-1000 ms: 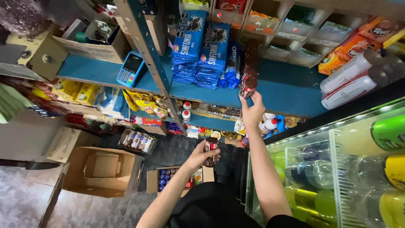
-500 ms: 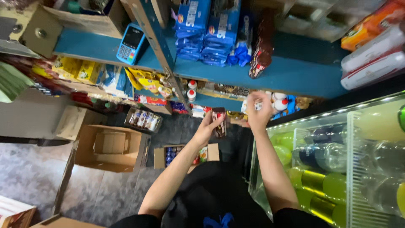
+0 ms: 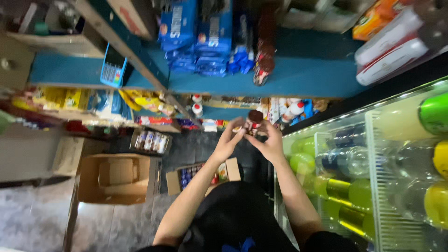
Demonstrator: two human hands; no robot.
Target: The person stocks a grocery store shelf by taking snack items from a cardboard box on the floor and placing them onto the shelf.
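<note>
A cramped shop aisle fills the view from above, with blue shelves [image 3: 298, 77] ahead, a grey tiled floor [image 3: 32, 219] below on the left and a glass-fronted drinks cooler [image 3: 373, 186] along the right. Nearest the camera are the person's dark clothes and both bare forearms, stretched forward and meeting in the middle. The left hand [image 3: 229, 142] and the right hand [image 3: 267, 142] close together around a small jar with a dark lid [image 3: 254, 122], held up between them in front of the lower shelf; the fingers of each hand wrap its sides, so neither hand is spread wide. The jar's label is too blurred to make out.

Below the hands, on the floor, stands an open cardboard box of small packets [image 3: 205, 175], and to its left a larger open cardboard box [image 3: 116, 179] that looks mostly hollow. Inside the cooler lie green and yellow bottles [image 3: 354, 193] on wire racks. Beyond the hands, the lower shelf carries small white bottles with red caps [image 3: 198, 105] and yellow snack packets [image 3: 144, 100]. Farther up, the blue shelf holds stacks of blue biscuit packets [image 3: 200, 37], a row of dark jars [image 3: 263, 65] and a blue card terminal [image 3: 112, 67] leaning at its edge.
</note>
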